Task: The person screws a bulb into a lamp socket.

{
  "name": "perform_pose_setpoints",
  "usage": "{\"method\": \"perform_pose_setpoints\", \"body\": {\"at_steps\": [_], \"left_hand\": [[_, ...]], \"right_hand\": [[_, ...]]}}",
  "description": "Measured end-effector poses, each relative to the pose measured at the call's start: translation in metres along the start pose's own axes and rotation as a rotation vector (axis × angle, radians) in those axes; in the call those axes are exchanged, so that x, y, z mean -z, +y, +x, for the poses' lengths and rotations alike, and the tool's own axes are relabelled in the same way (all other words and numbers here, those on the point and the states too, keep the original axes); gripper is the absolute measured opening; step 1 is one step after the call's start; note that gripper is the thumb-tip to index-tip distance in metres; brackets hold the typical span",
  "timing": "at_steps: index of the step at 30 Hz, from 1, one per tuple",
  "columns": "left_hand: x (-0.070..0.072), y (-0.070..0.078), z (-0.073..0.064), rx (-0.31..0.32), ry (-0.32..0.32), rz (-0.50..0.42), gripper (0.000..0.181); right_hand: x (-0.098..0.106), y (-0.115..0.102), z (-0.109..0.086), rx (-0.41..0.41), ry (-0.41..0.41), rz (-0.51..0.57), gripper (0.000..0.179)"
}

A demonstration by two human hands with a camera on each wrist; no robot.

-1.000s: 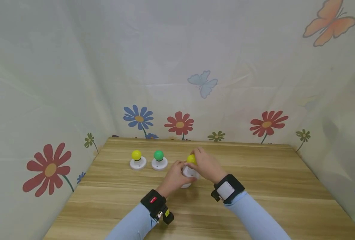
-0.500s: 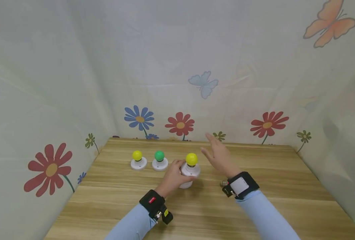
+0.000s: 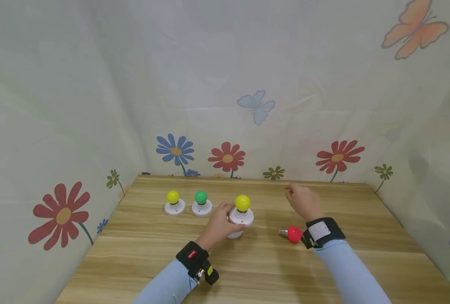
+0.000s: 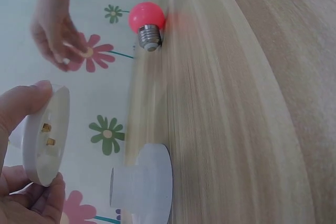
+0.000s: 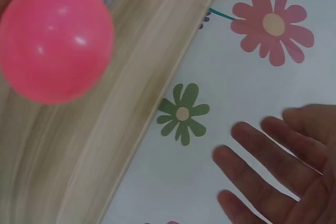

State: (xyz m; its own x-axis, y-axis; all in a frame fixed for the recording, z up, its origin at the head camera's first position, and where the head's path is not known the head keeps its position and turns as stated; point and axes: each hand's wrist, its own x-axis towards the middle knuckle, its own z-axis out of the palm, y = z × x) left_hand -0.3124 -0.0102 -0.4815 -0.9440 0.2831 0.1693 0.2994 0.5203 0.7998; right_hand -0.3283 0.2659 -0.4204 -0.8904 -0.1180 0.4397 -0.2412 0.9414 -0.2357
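My left hand (image 3: 219,226) grips a white round lamp holder (image 3: 241,218) by its rim, with a yellow bulb (image 3: 242,202) standing upright in it. The left wrist view shows the underside of the lamp holder (image 4: 47,135), with small brass contacts, raised off the table. A second white lamp holder (image 4: 152,184) rests below it on the table, mostly hidden in the head view. My right hand (image 3: 304,202) hovers farther right, holding nothing; its fingers are spread loosely in the right wrist view. A red bulb (image 3: 294,234) lies on its side near the right wrist, its metal screw end pointing left.
Toward the back left of the wooden table (image 3: 152,236) stand two white lamp holders, one with a yellow bulb (image 3: 173,197) and one with a green bulb (image 3: 200,197). A flower-printed curtain (image 3: 194,93) borders the back and sides.
My right hand has let go of the yellow bulb and moved right, past the red bulb, which has come into sight. My left hand has stayed with the lamp holder.
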Motion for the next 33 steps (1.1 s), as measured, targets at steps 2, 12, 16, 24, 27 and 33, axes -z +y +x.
{"method": "perform_pose_setpoints", "body": {"at_steps": [2,12,16,24,27,33], "left_hand": [[0.000,-0.001,0.000,0.002,-0.001,-0.002,0.082],[0.015,0.004,-0.006,-0.007,0.171,0.004,0.078],[0.035,0.005,-0.011,0.019,0.357,-0.012,0.077],[0.065,-0.022,-0.026,0.067,0.484,-0.093,0.067],[0.069,-0.040,-0.032,0.091,0.459,-0.056,0.063],[0.073,-0.077,-0.040,0.143,0.412,0.115,0.063]], "right_hand": [[-0.001,0.003,-0.003,-0.033,-0.152,0.006,0.022],[-0.012,0.006,-0.005,-0.025,-0.436,0.037,0.021],[-0.016,0.004,-0.006,-0.015,-0.414,0.031,0.021],[-0.015,-0.010,-0.007,0.031,-0.353,0.014,0.021],[-0.011,-0.018,-0.008,0.036,-0.358,0.023,0.021],[-0.005,-0.029,-0.009,0.032,-0.361,0.066,0.021]]}}
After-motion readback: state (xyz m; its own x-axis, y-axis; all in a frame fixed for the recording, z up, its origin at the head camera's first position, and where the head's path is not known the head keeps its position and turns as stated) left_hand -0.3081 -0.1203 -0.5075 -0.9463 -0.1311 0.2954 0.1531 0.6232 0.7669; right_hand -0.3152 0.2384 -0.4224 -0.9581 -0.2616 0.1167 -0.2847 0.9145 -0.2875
